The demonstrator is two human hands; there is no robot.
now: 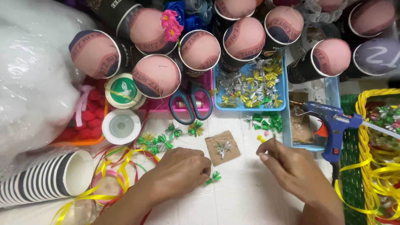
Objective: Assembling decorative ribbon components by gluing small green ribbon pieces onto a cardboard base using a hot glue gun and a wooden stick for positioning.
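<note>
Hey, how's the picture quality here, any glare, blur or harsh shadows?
Head view: even, soft light with only faint shadows under the left hand and right hand; mild glare on the plastic bag; centre sharp, edges slightly soft and curved by the wide lens.

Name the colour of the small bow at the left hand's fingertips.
Green bow, head view.

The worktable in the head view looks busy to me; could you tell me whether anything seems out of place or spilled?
Mostly orderly clutter. Yellow and red ribbon lies loosely tangled over the table by the left hand, which pinches a green bow. Several green bows lie outside the blue tray.
</note>
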